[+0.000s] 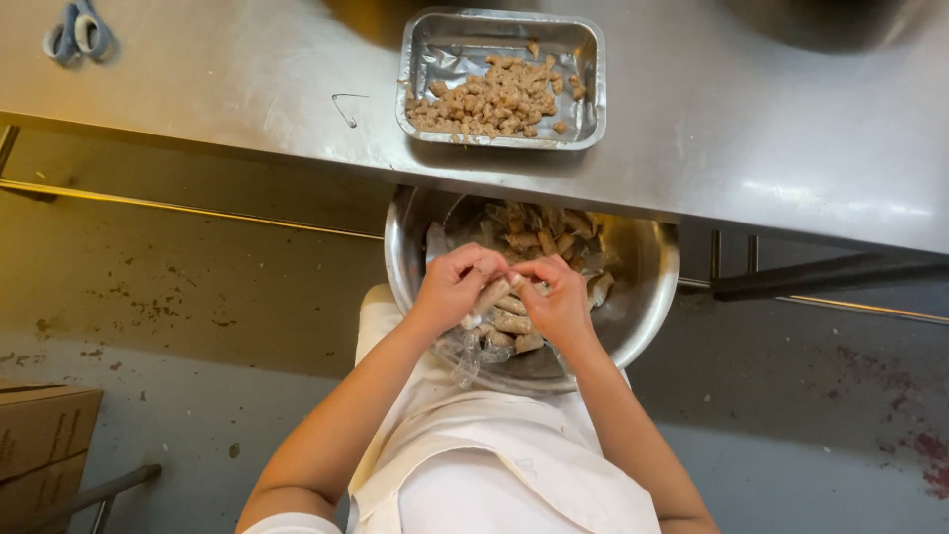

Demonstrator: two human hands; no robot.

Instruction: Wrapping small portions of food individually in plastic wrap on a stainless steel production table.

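My left hand (453, 285) and my right hand (560, 299) meet over a steel bowl (647, 287) that rests on my lap, under the table's edge. Both hands pinch one pale, wrapped sausage piece (490, 296) between their fingertips. The bowl holds several more such pieces (539, 237) and crumpled clear wrapping (467, 356). On the steel table (247, 79) above stands a foil tray (499, 79), partly filled with small brown meat chunks (494, 99).
Blue-handled scissors (79, 32) lie at the table's far left, a bent wire clip (346, 107) nearer the tray. A cardboard box (40, 435) stands on the stained floor at lower left. A white apron (484, 465) covers my lap.
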